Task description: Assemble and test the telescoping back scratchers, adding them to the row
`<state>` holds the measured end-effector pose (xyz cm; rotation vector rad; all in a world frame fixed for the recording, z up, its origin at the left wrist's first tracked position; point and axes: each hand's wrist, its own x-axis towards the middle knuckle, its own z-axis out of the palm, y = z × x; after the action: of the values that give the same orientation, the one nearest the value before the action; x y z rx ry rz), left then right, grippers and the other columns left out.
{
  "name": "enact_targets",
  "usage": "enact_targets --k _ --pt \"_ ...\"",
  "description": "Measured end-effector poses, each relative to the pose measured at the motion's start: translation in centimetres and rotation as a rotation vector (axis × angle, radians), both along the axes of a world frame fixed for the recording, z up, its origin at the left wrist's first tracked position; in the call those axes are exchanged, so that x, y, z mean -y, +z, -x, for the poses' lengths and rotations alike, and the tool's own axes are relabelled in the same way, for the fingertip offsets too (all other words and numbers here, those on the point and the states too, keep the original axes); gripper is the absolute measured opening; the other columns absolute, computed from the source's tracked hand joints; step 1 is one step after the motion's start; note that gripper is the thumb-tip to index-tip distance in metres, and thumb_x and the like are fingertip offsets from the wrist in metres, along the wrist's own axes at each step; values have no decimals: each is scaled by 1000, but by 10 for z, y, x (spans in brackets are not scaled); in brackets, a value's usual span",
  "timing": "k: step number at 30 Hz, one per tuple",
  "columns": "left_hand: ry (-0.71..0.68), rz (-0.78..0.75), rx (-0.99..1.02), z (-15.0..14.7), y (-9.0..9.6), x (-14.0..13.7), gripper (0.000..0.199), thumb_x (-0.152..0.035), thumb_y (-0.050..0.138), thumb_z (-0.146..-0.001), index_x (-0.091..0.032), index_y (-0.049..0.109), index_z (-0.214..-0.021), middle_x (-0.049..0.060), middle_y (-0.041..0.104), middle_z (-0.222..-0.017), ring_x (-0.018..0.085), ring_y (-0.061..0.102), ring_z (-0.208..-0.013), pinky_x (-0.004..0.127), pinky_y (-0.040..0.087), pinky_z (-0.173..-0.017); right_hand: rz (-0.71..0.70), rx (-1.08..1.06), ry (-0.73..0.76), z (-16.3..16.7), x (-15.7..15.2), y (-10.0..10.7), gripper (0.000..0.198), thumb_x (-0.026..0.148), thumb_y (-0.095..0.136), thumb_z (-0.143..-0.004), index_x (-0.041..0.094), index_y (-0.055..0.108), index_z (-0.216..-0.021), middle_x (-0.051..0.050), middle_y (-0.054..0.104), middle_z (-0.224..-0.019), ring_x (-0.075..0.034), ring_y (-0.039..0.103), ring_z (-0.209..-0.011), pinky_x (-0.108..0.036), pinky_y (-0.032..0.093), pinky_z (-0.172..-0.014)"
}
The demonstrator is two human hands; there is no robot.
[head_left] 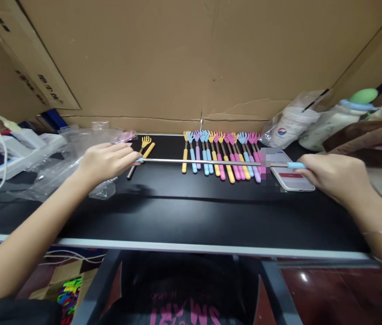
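Observation:
A telescopic back scratcher, its metal rod drawn out long, spans level between my hands above the black table. My left hand is closed around its light blue end, hiding most of that tip. Around its light blue handle my right hand is closed. Behind the rod lies a row of short back scratchers with yellow, blue, purple and pink claw heads and handles. By my left hand lie a yellow claw head on a dark rod, a loose yellow handle and a dark tube.
Crumpled clear plastic bags and a white power strip are at the left. A phone, a Pepsi cup and a bottle stand or lie right. Cardboard walls the back; the table edge runs in front.

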<state>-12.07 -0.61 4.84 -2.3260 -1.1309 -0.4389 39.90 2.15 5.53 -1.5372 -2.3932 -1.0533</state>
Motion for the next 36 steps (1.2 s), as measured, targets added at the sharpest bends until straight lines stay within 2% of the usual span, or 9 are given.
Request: enact_targets --k 2,4,8,13,21,24,28,33,36 --pt "77 -138 -176 21 -2 -1 26 -34 35 -97 -24 55 -85 -2 61 -72 13 51 -69 27 32 -53 14 -25 -71 -22 -6 0 51 59 29 -86 21 56 -67 -10 58 -62 -18 47 -59 -27 21 -52" --pt "140 -248 -247 42 -6 -3 25 -29 30 -97 -26 54 -88 -1 59 -71 14 49 -67 27 30 -49 15 -72 -191 -43 -12 -1 39 53 43 -81 21 54 -61 -11 58 -62 -17 44 -55 -28 19 -51" --pt "210 -275 -327 63 -10 -4 26 -23 28 -96 -27 52 -88 0 57 -70 15 49 -71 27 33 -50 116 -73 -271 -69 -21 -2 28 48 57 -73 21 58 -65 -13 61 -70 -17 45 -59 -29 19 -53" --pt "213 -288 -280 73 -7 1 26 -20 29 -94 -28 54 -89 1 58 -71 17 46 -72 29 32 -51 42 -106 -403 -81 -25 -2 28 45 61 -68 18 58 -63 -18 62 -74 -18 45 -64 -31 21 -53" --pt "259 -214 -58 84 -1 12 25 -23 33 -92 -30 58 -92 0 65 -82 18 48 -83 30 30 -55 -28 -126 -288 -84 -25 0 29 40 48 -80 17 56 -65 -17 58 -70 -18 44 -62 -32 22 -53" --pt "311 -235 -96 85 1 11 28 -25 32 -92 -28 60 -91 0 67 -85 18 51 -85 29 31 -56 -88 -77 -230 -84 -23 -2 33 42 44 -82 18 55 -63 -14 56 -66 -18 44 -62 -31 24 -53" --pt "400 -307 -152 91 2 7 24 -26 39 -90 -23 63 -90 0 70 -87 15 54 -85 24 33 -56 -228 27 -141 -80 -16 -6 36 37 32 -88 16 57 -73 -12 56 -70 -20 47 -70 -30 27 -55" --pt "478 -284 -126 96 2 4 28 -29 37 -91 -22 64 -92 0 71 -91 14 55 -81 21 28 -53 -286 87 -171 -83 -11 -11 34 32 34 -89 12 61 -87 -12 58 -76 -22 48 -81 -31 29 -60" --pt "517 -250 -85 95 1 4 27 -30 38 -91 -22 64 -93 0 71 -93 13 55 -80 19 25 -52 -272 77 -224 -91 -13 -14 31 32 38 -89 11 61 -92 -12 60 -81 -22 48 -84 -32 29 -66"
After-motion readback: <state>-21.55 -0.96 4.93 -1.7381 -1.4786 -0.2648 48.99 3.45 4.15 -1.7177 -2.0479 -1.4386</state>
